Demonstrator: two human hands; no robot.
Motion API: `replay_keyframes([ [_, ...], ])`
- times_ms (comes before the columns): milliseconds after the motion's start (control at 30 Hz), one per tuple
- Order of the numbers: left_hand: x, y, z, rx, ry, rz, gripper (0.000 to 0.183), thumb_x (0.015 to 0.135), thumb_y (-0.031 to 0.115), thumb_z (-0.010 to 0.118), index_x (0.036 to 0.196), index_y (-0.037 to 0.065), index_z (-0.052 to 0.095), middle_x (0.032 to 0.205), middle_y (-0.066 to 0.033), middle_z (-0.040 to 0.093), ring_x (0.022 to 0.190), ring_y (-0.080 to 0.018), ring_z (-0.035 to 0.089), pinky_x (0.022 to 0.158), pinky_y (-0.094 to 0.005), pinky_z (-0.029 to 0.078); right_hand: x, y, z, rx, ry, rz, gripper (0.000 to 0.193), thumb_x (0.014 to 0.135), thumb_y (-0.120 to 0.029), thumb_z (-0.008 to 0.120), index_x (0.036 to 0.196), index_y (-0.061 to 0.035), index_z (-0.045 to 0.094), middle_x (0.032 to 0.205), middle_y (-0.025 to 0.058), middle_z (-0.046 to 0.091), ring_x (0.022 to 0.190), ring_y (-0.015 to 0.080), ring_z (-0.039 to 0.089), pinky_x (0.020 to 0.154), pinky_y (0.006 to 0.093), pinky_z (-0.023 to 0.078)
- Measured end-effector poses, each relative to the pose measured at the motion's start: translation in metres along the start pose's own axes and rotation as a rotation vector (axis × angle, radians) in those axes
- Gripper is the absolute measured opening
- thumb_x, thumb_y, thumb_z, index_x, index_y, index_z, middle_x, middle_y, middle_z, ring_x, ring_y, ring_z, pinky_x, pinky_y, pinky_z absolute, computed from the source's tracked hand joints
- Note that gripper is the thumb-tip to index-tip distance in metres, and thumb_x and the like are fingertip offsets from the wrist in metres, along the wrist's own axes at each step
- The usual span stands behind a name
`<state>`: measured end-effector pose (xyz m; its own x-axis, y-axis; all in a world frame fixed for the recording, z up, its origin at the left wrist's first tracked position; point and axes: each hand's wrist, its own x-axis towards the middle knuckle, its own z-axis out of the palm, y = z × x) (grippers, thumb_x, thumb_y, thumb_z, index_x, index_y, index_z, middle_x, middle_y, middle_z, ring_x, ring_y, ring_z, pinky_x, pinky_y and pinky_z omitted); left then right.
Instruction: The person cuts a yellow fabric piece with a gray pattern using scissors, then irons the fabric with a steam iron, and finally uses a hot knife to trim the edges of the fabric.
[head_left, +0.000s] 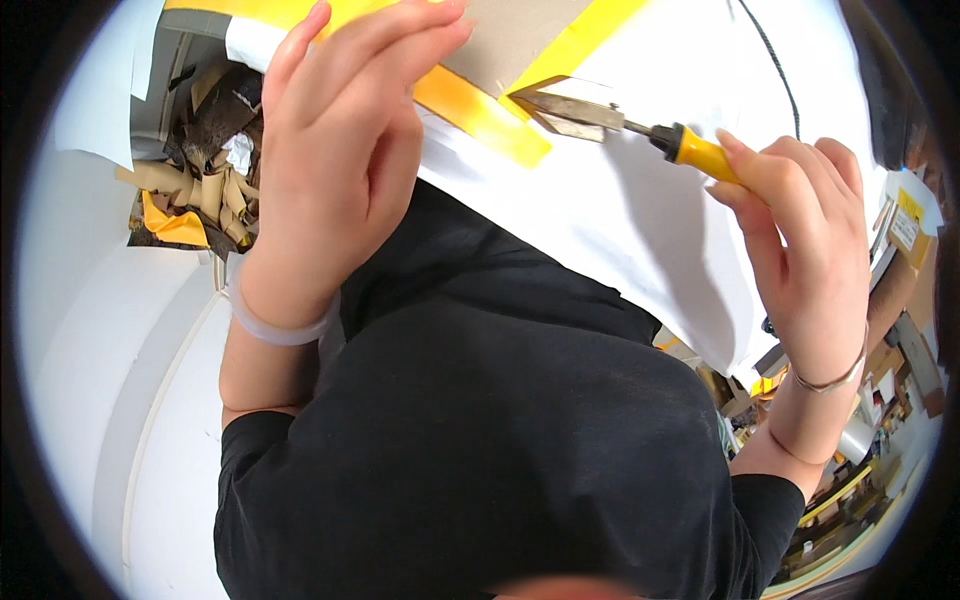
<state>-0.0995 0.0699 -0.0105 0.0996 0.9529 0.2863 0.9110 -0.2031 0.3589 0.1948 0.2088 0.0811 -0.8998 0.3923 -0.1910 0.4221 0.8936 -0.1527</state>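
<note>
My right hand [800, 240] grips the yellow handle of a scraper [640, 125]. Its flat metal blade lies under a lifted corner of yellow tape [485, 115] on a white sheet [620, 220] laid over brown cardboard [500, 35]. My left hand [335, 150] rests flat on the taped cardboard to the left of the blade, fingers together and holding nothing. A pale bangle circles my left wrist, a thin metal one my right.
A bin of brown and yellow paper scraps [200, 170] stands at the left beside a white surface [120, 380]. A black cable [775, 60] runs over the white sheet. Cluttered shelves with boxes [890, 370] fill the right edge. My black shirt covers the lower middle.
</note>
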Motion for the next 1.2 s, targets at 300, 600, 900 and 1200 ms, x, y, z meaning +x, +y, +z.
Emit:
replay_keyframes([
  [300, -0.004, -0.005, 0.001, -0.085, 0.03, 0.042, 0.049, 0.091, -0.01, 0.051, 0.135, 0.004, 0.067, 0.145, -0.0125, 0.068, 0.137, -0.0297, 0.063, 0.129, -0.0532, 0.027, 0.006, 0.009, -0.001, 0.013, 0.109, 0.055, 0.021, 0.094, -0.008, 0.076, 0.114, -0.0051, 0.071, 0.085, 0.009, 0.065, 0.077, 0.0287, 0.059, 0.085, 0.04, 0.046],
  [600, -0.003, 0.006, -0.005, -0.107, -0.008, -0.019, 0.048, 0.087, -0.01, 0.053, 0.132, -0.003, 0.07, 0.143, -0.0128, 0.067, 0.139, -0.0292, 0.061, 0.129, -0.0553, 0.026, 0.007, 0.012, -0.006, 0.068, 0.069, 0.096, 0.019, 0.091, -0.009, 0.078, 0.106, -0.0095, 0.067, 0.081, 0.0061, 0.064, 0.073, 0.026, 0.062, 0.085, 0.0386, 0.044],
  [900, 0.026, 0.038, 0.022, -0.058, -0.101, 0.063, 0.059, 0.101, 0.024, 0.068, 0.152, 0.0, 0.051, 0.162, -0.0178, 0.049, 0.15, -0.0387, 0.046, 0.128, -0.0597, 0.026, -0.045, 0.048, -0.045, -0.033, 0.646, 0.308, 0.016, 0.103, -0.006, 0.069, 0.117, -0.0044, 0.063, 0.103, 0.0078, 0.069, 0.088, 0.0225, 0.066, 0.081, 0.0316, 0.049],
  [1200, -0.015, 0.038, -0.023, -0.082, -0.298, 0.331, 0.056, 0.091, 0.032, 0.082, 0.138, 0.004, 0.066, 0.154, -0.014, 0.058, 0.143, -0.0289, 0.056, 0.126, -0.0635, 0.029, -0.135, 0.093, -0.077, 0.647, 1.539, 0.459, 0.027, 0.113, -0.024, 0.061, 0.131, -0.0034, 0.06, 0.107, 0.0007, 0.067, 0.098, 0.0066, 0.064, 0.09, 0.0218, 0.052],
])
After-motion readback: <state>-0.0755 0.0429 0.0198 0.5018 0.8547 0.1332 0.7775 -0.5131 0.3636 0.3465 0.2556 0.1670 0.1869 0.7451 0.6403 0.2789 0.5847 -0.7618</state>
